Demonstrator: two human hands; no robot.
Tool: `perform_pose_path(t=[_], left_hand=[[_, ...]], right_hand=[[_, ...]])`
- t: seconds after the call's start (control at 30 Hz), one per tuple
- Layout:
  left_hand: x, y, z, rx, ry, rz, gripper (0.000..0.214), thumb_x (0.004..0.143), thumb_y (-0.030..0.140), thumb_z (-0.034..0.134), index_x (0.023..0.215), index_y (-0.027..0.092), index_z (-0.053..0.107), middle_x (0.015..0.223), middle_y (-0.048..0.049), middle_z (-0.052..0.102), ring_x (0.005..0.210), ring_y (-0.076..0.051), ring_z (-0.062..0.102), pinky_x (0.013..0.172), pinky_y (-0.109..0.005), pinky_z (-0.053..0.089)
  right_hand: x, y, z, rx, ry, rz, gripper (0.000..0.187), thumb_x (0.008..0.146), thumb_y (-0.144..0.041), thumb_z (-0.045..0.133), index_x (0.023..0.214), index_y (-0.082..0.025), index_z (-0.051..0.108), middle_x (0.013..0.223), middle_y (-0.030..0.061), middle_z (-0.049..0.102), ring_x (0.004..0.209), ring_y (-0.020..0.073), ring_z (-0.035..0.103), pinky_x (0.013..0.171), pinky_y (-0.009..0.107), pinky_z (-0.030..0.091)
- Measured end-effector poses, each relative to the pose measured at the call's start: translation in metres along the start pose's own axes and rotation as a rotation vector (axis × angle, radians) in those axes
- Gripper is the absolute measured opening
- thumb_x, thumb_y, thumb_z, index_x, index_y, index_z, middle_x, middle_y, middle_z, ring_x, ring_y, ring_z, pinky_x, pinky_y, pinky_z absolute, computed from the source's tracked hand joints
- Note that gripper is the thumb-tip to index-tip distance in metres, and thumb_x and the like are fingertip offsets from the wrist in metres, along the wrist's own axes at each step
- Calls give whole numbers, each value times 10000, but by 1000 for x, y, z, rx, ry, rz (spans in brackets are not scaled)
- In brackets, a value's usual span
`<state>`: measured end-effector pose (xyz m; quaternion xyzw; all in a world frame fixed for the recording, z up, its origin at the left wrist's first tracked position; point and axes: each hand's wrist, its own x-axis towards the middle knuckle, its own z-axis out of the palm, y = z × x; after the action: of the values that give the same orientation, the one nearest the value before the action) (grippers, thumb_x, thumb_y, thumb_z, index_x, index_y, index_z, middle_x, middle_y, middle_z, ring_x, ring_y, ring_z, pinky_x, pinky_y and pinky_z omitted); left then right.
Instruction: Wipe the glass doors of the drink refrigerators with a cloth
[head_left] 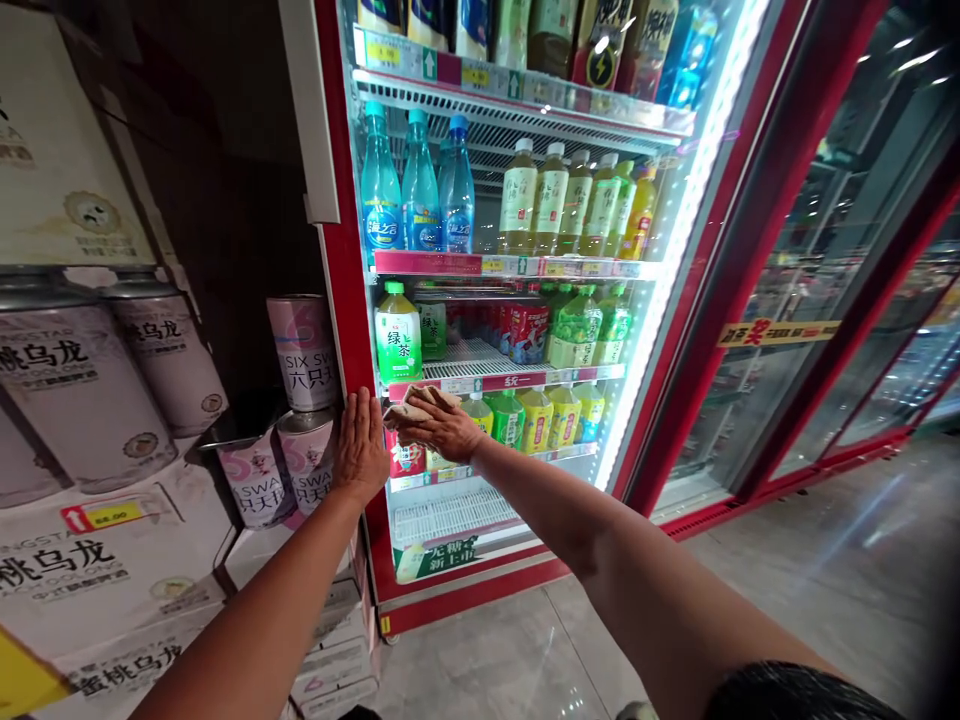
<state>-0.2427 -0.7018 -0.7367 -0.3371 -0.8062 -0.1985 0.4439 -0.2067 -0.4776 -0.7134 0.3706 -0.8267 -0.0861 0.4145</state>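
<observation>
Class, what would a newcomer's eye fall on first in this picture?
Probably the brightly lit red-framed cooler in the middle, with blue bottles at the left of an upper shelf. Before it, the right hand holds a beige cloth at the glass, while the left hand lies flat on the frame's left edge.

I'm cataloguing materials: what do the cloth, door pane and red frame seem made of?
Cloth: matte fabric, judging by its soft folds under the right hand; fibre unclear.
Door pane: clear, glossy, probably glass, since reflections lie over the bottles.
Red frame: perhaps painted metal, its colour even and smooth; plastic possible.
</observation>
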Motion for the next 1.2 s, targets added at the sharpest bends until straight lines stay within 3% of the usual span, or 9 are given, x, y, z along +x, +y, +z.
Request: perform_pose_path(t=[0.13,0.27,0.47,0.67,0.87,1.07,1.2], left_hand=[[1,11,-5,27,-12,-10,879,865,156,560,1642,62,159,1704,-248,47,1597,-361,-34,1299,-629,128],[18,17,-8,17,-14,-3,928,899,308,616,1631,9,132,1700,-264,30,1595,-372,-70,1302,-629,92],[18,14,9,23,-56,-36,861,941,396,585,1599,-28,226,1687,-293,58,1592,-391,-78,1290,-653,88],[16,18,20,49,-42,-75,1000,915,517,617,1620,-16,151,1682,-318,22,1580,-421,-118,1259,-708,55],[17,16,22,60,-125,-107,1147,776,587,774,1633,71,213,1696,-296,22,1573,-420,-154,1252,-701,15],[19,19,20,97,-142,-115,1234,695,561,862,1630,71,223,1683,-325,0,1560,-453,-165,1240,-723,48],[18,19,20,70,-120,-101,1226,702,557,860,1631,76,220,1693,-295,-28,1552,-473,-161,1244,-716,31]], right_hand=[[-3,21,-19,-54,17,111,395,1020,-328,610,1412,-382,618,1592,-8,512,1560,244,344,1326,603,86],[-13,20,-16,-80,16,233,421,1021,-321,605,1441,-340,608,1593,47,510,1581,287,288,1302,630,157],[-50,24,-21,-43,-100,185,356,1028,-316,577,1372,-337,666,1548,21,565,1536,266,389,1302,587,231],[-44,31,-26,-109,13,421,423,1012,-321,602,1433,-285,624,1623,77,460,1604,338,193,1288,689,141],[-81,32,-24,-83,-92,400,365,1020,-323,582,1373,-317,670,1572,65,536,1559,330,333,1281,670,217],[-75,51,-40,-163,6,630,436,1034,-348,545,1464,-287,583,1674,57,379,1619,347,114,1295,700,65],[-86,45,-33,-145,-23,597,438,1028,-346,552,1460,-288,588,1672,62,385,1622,339,97,1298,687,98]])
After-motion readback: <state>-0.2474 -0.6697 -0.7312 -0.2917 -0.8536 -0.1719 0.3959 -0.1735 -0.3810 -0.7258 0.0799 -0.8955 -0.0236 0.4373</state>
